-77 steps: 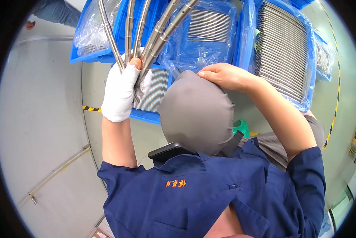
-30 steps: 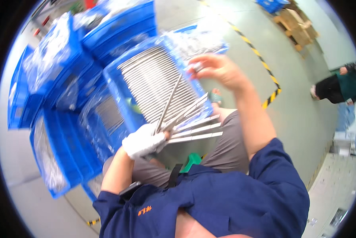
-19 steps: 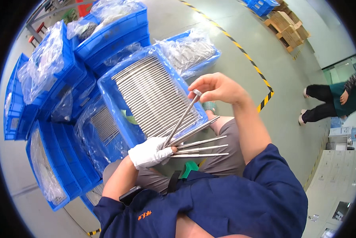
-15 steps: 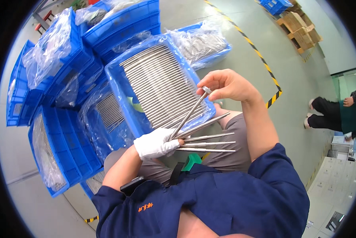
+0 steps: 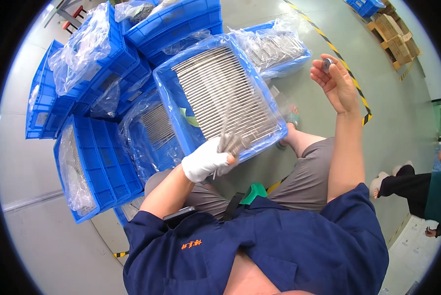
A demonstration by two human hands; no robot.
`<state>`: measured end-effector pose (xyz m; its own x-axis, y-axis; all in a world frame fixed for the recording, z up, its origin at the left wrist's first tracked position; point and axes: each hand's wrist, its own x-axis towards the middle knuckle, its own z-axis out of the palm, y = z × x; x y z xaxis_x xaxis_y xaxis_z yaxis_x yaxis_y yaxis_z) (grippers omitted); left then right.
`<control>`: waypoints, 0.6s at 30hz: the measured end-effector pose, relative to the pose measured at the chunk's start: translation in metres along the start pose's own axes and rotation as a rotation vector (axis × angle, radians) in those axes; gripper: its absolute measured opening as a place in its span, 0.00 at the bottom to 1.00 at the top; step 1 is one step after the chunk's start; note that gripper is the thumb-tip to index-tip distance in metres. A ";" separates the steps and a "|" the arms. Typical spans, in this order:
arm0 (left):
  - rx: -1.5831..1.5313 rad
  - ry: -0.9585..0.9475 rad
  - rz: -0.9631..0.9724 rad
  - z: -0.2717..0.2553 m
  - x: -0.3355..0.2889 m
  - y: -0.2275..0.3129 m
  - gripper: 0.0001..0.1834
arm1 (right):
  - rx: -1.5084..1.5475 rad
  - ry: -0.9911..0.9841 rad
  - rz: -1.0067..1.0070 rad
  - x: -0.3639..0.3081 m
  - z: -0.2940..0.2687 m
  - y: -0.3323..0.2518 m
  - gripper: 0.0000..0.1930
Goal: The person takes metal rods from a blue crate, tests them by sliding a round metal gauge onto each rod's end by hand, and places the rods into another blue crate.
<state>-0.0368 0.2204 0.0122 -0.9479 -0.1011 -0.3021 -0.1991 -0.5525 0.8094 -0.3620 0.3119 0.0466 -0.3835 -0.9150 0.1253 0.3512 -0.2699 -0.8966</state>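
My left hand (image 5: 203, 160), in a white glove, is closed on several thin metal rods (image 5: 236, 143). They are smeared by motion, and their far ends blur over the near side of a blue crate (image 5: 168, 115). Inside that crate, on clear plastic film, lie many straight metal rods (image 5: 220, 88) side by side. My right hand (image 5: 341, 91) is bare and raised off to the right, away from the rods. Between its thumb and fingertips it pinches a small round metal ring (image 5: 327, 65) with a dark middle.
More blue crates (image 5: 90, 169) with plastic film are stacked to the left and behind. A film-covered crate (image 5: 272, 49) of rods stands at the back. Wooden pallets (image 5: 395, 39) lie far right beyond a yellow-black floor stripe (image 5: 328, 42). Another person (image 5: 412, 191) is at the right.
The ring was at a rod's end; my right hand has carried it off, up and to the right. My left hand has swung the rods toward the crate, and they now blur.
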 end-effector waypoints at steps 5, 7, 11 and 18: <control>-0.022 0.506 0.062 -0.033 0.023 0.023 0.12 | -0.025 0.049 0.119 -0.008 0.016 0.005 0.15; 0.448 0.775 -0.090 -0.063 0.033 0.048 0.08 | -0.029 0.054 0.133 -0.011 0.017 0.004 0.15; 1.781 1.031 0.170 -0.133 0.057 0.079 0.14 | -0.051 0.047 0.179 -0.018 0.020 0.001 0.15; 1.772 0.932 -0.020 -0.190 0.102 0.072 0.20 | -0.065 0.105 0.203 -0.022 0.014 0.002 0.16</control>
<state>-0.1008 0.0130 -0.0561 -0.6624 -0.7482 0.0368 -0.7389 0.6607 0.1325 -0.3406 0.3269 0.0481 -0.3985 -0.9114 -0.1025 0.3756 -0.0602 -0.9248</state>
